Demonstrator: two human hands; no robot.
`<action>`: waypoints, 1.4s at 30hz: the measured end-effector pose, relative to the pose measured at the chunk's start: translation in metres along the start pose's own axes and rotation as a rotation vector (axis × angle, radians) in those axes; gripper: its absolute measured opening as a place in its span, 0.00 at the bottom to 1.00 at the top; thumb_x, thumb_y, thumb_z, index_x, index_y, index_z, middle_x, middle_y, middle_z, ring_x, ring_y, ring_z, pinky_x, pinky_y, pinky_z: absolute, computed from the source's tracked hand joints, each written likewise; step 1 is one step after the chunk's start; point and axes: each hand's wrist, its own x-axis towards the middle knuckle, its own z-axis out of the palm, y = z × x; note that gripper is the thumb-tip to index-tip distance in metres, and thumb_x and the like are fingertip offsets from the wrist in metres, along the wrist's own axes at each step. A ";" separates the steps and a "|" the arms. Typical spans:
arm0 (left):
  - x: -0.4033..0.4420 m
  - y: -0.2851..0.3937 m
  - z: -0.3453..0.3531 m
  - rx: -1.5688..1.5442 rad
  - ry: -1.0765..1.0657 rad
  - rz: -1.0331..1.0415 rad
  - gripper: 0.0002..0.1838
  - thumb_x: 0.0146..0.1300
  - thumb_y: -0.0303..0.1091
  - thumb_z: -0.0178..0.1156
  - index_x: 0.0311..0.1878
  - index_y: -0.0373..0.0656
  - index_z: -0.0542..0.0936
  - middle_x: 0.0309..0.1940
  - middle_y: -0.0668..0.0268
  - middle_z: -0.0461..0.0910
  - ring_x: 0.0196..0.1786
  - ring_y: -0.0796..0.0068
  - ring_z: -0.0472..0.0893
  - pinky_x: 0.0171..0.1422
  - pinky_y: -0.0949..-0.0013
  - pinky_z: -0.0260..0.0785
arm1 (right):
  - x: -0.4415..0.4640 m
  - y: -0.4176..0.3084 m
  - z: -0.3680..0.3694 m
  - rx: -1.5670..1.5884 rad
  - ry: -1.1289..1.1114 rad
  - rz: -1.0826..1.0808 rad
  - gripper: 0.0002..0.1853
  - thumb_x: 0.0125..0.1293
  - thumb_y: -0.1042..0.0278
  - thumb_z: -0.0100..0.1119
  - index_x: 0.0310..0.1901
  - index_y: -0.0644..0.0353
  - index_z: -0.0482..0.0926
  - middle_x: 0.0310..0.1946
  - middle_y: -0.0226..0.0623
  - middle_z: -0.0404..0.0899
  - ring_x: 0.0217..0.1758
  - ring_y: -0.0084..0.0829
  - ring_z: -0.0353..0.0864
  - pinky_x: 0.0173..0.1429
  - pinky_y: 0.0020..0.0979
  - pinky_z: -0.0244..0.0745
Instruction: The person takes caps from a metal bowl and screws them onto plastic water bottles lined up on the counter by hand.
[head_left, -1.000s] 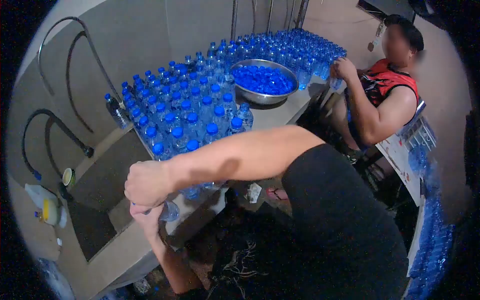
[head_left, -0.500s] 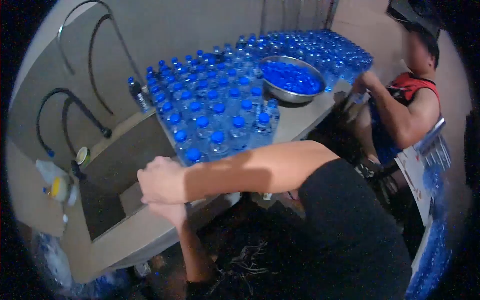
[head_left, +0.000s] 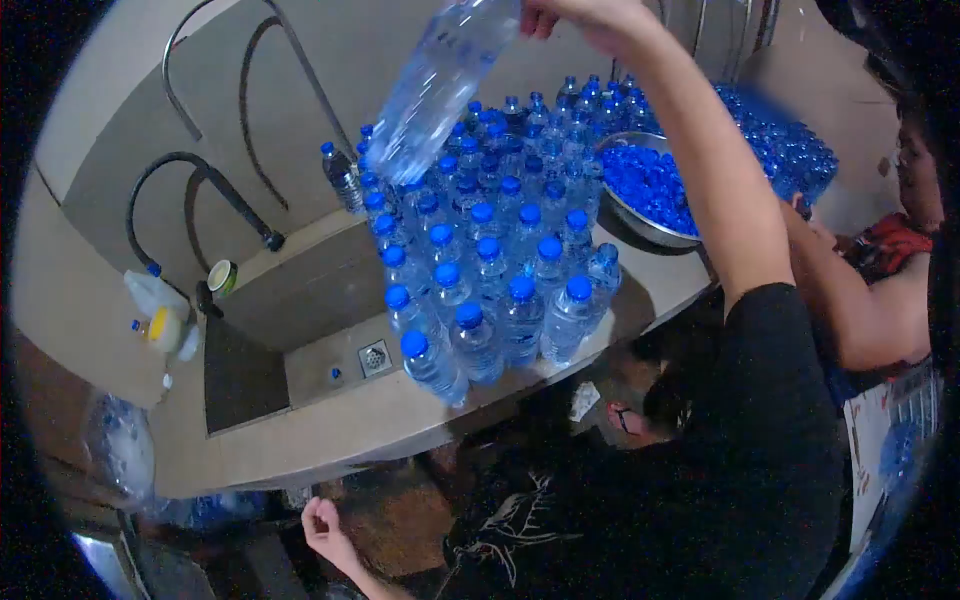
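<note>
A clear plastic bottle (head_left: 440, 95) hangs tilted at the top of the view, smeared by motion, its base toward the lower left. My right hand (head_left: 548, 18) is closed on its upper end; part of the hand is cut off by the frame's edge. Beneath it, many clear bottles with blue caps (head_left: 487, 250) stand upright in close rows on the counter. Low in front of the counter is my left hand (head_left: 330, 532), its fingers loosely curled and apart, with nothing visible in them.
A metal bowl (head_left: 650, 230) of blue caps sits right of the bottles. The sink (head_left: 310, 360) with a black faucet (head_left: 150, 195) lies left. Yellow-lidded jar (head_left: 160, 328) and a bag (head_left: 155, 295) stand beyond it. A co-worker (head_left: 880, 290) sits at the right.
My hands were together over the sink's front edge. My right hand has risen to the upper middle with a bottle; my left hand has dropped below the counter. The view has shifted.
</note>
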 end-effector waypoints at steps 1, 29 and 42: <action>-0.003 -0.001 -0.006 0.043 0.021 -0.009 0.11 0.63 0.27 0.64 0.47 0.34 0.79 0.38 0.69 0.77 0.40 0.82 0.73 0.46 0.77 0.66 | 0.016 0.017 -0.008 -0.014 0.101 0.005 0.15 0.62 0.59 0.57 0.33 0.63 0.86 0.20 0.39 0.81 0.22 0.28 0.82 0.26 0.30 0.77; 0.007 0.300 0.257 0.573 -0.518 0.662 0.07 0.54 0.25 0.66 0.35 0.34 0.80 0.31 0.60 0.81 0.34 0.70 0.80 0.42 0.70 0.71 | 0.010 0.302 -0.006 -0.130 -0.059 -0.289 0.11 0.59 0.61 0.60 0.36 0.58 0.82 0.29 0.47 0.83 0.35 0.46 0.84 0.39 0.42 0.79; 0.011 0.367 0.492 0.638 -1.022 1.126 0.09 0.53 0.34 0.70 0.37 0.42 0.83 0.31 0.61 0.84 0.30 0.65 0.82 0.37 0.65 0.74 | -0.134 0.406 -0.094 -0.423 -0.655 0.221 0.17 0.58 0.64 0.65 0.47 0.63 0.82 0.46 0.51 0.82 0.52 0.49 0.80 0.58 0.40 0.74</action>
